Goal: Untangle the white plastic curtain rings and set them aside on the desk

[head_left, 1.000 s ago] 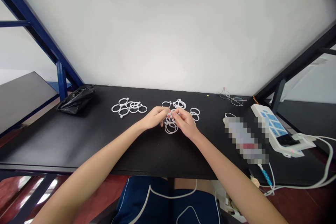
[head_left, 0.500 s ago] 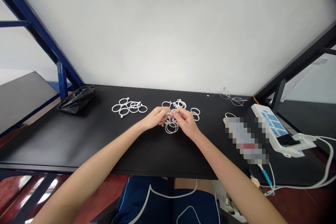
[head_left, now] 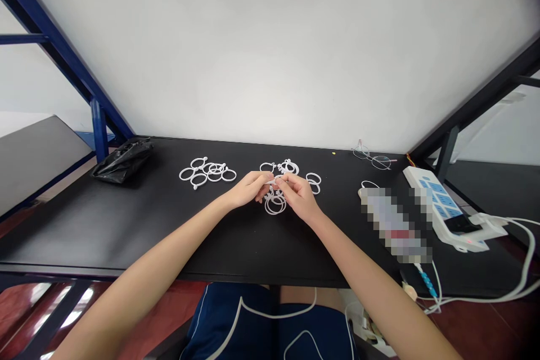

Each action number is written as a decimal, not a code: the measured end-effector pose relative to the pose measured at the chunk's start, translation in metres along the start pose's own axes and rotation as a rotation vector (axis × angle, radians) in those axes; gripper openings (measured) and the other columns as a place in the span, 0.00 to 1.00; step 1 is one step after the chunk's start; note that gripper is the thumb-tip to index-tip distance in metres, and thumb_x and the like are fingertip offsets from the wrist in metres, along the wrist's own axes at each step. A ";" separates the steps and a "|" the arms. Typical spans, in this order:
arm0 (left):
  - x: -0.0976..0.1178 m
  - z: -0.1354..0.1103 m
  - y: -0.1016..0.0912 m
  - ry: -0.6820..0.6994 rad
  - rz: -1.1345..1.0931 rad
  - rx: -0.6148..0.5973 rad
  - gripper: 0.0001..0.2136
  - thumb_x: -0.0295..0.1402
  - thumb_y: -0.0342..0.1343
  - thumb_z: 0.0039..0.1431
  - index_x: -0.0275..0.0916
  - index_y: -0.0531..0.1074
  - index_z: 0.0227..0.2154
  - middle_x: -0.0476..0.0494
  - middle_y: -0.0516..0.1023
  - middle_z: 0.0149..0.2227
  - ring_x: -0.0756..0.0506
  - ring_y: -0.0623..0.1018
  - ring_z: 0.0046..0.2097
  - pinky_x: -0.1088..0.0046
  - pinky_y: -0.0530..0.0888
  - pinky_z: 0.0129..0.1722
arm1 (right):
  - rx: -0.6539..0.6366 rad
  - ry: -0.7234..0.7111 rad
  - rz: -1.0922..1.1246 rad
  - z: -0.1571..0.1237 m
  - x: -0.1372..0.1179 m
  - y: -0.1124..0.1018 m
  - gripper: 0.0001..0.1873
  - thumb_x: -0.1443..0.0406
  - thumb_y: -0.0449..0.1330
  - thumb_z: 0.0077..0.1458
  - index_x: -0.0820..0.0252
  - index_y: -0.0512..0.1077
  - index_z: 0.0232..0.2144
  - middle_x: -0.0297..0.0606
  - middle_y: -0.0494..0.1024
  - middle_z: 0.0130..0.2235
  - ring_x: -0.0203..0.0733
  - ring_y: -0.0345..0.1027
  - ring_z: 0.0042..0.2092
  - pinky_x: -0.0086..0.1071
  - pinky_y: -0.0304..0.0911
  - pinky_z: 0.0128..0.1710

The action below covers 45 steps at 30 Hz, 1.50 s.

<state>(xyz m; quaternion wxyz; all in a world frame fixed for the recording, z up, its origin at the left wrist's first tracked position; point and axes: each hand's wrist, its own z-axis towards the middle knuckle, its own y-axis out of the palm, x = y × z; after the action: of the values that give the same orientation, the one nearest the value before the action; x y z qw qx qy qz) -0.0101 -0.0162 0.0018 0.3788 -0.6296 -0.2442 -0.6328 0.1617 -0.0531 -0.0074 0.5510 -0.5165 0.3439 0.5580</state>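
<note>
My left hand (head_left: 252, 187) and my right hand (head_left: 298, 193) meet over the middle of the black desk, both closed. Their fingertips pinch one white plastic ring (head_left: 274, 180), mostly hidden by the fingers. Just under and in front of the hands lie more white rings (head_left: 275, 206), partly covered. Behind them is a small heap of white rings (head_left: 289, 167) with little knobs. Two plain rings (head_left: 313, 183) lie to the right of my right hand. Farther left rests a loose group of several knobbed rings (head_left: 207, 172), some overlapping.
A black plastic bag (head_left: 123, 161) lies at the left end of the desk (head_left: 139, 225). Toward the right are eyeglasses (head_left: 372, 156), a blurred-out phone-like object (head_left: 394, 228) on a cable, and a white power strip (head_left: 442, 208) with cords. A pale wall (head_left: 253, 56) rises behind.
Both hands keep nearly the same pinch on the ring, with only a tiny shift at the fingers. The rings on the desk have not moved.
</note>
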 end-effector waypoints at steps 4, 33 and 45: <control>0.001 0.000 -0.001 -0.009 0.021 0.004 0.15 0.38 0.42 0.62 0.36 0.66 0.26 0.55 0.61 0.16 0.53 0.64 0.19 0.77 0.66 0.21 | -0.001 -0.001 0.000 0.000 0.000 0.000 0.19 0.50 0.56 0.59 0.58 0.67 0.26 0.25 0.55 0.16 0.30 0.45 0.17 0.28 0.41 0.18; -0.002 0.001 -0.003 -0.034 0.019 -0.003 0.25 0.51 0.43 0.64 0.33 0.72 0.32 0.49 0.71 0.19 0.52 0.73 0.22 0.77 0.72 0.25 | 0.024 -0.018 -0.020 0.000 -0.003 0.002 0.20 0.52 0.57 0.58 0.58 0.63 0.22 0.24 0.55 0.16 0.28 0.46 0.18 0.28 0.44 0.19; -0.006 0.005 -0.006 -0.059 -0.110 0.128 0.21 0.52 0.49 0.61 0.35 0.66 0.31 0.46 0.75 0.29 0.51 0.77 0.23 0.74 0.77 0.23 | 0.065 -0.040 -0.062 0.000 -0.003 0.002 0.25 0.52 0.58 0.57 0.57 0.55 0.17 0.25 0.57 0.15 0.29 0.48 0.17 0.28 0.45 0.18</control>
<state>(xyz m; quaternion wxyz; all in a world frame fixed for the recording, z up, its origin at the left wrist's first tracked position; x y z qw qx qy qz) -0.0128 -0.0077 -0.0027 0.3758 -0.6081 -0.3291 -0.6170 0.1594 -0.0544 -0.0046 0.5914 -0.4976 0.3346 0.5392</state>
